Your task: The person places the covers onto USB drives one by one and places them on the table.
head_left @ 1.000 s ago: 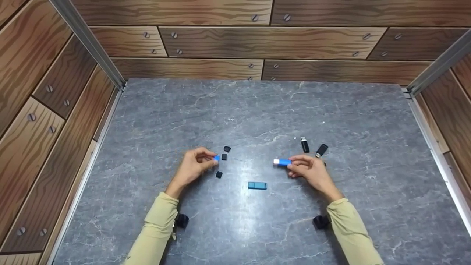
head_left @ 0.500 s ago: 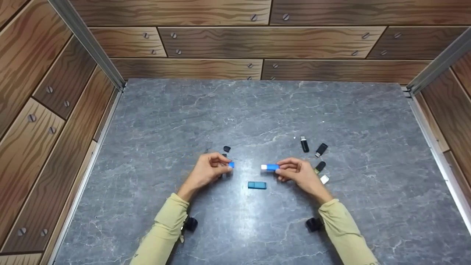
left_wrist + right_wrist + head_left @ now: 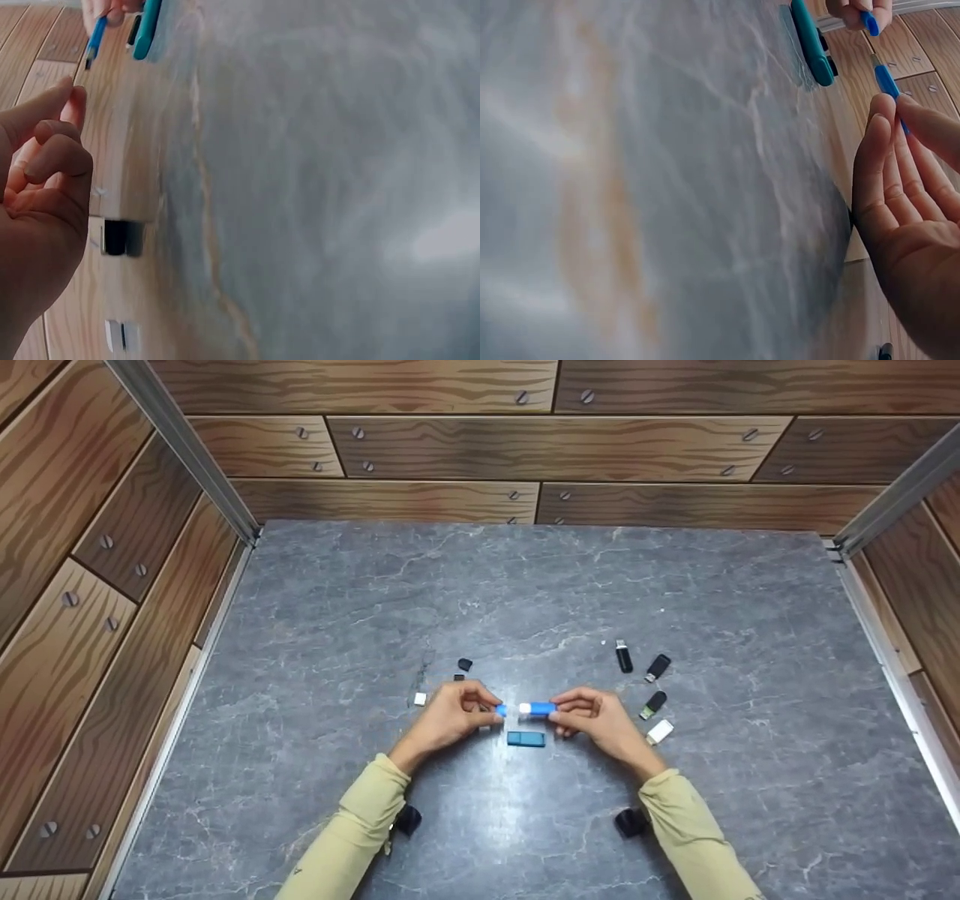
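Note:
My left hand [image 3: 450, 718] pinches a small blue cap [image 3: 501, 710] between thumb and fingertips. Facing it, my right hand [image 3: 600, 716] pinches the rear of a blue USB flash drive [image 3: 540, 709], its bare plug pointing left toward the cap. A narrow gap separates cap and plug. In the right wrist view both the cap [image 3: 869, 23] and the drive [image 3: 886, 80] show above the table. Just below the hands in the head view lies a teal USB flash drive [image 3: 526, 739]. From the left wrist view the cap is hidden behind the left fingers [image 3: 64, 97].
Several uncapped flash drives lie right of the hands: two black ones [image 3: 624, 656], a black and green one [image 3: 653, 705] and a white one [image 3: 661, 732]. On the left sit a black cap [image 3: 465, 664] and a white cap [image 3: 420, 699]. Wood-patterned panels [image 3: 555, 446] wall the grey table [image 3: 360, 585].
My left hand has moved right with the blue cap, and my right hand left with the blue flash drive. The gap between them has narrowed. The white cap has come into view.

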`<action>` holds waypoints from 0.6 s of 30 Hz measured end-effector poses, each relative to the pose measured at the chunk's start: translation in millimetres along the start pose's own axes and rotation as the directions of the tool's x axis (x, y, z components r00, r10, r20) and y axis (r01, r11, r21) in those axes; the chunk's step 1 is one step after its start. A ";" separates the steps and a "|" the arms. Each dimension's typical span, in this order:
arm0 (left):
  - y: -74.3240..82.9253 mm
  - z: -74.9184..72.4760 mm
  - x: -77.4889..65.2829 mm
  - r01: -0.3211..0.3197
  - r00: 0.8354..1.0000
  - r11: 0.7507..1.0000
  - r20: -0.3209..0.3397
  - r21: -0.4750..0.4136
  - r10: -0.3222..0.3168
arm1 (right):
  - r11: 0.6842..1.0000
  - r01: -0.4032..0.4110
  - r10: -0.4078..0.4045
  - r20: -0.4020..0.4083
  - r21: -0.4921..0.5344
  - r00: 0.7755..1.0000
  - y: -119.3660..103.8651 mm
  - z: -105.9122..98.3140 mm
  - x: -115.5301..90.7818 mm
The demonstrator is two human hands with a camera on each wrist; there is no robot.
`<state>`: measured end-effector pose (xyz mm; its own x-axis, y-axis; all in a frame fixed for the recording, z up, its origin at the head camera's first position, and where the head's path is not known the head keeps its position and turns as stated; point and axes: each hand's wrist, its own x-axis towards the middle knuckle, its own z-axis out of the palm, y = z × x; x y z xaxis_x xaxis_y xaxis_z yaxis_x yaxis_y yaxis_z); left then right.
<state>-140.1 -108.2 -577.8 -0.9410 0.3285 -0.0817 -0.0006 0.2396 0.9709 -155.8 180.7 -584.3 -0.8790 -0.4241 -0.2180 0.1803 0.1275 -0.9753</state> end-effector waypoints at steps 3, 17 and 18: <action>1.2 4.4 2.1 -0.018 1.000 1.000 0.016 0.020 0.017 | 1.000 0.008 -0.008 0.009 -0.005 1.000 0.7 0.7 0.4; 0.3 12.5 5.7 -0.033 0.999 0.999 0.035 0.018 0.033 | 1.000 0.000 0.000 0.049 0.010 0.999 1.3 4.4 -0.8; 0.1 12.7 6.1 -0.035 0.999 0.999 0.035 0.018 0.034 | 1.000 -0.001 0.000 0.049 0.011 0.999 1.1 4.6 -1.1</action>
<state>-141.6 -94.6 -581.0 -0.9280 0.3683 -0.0565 0.0380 0.2444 0.9689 -152.7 177.2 -585.3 -0.8564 -0.4673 -0.2194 0.1854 0.1182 -0.9755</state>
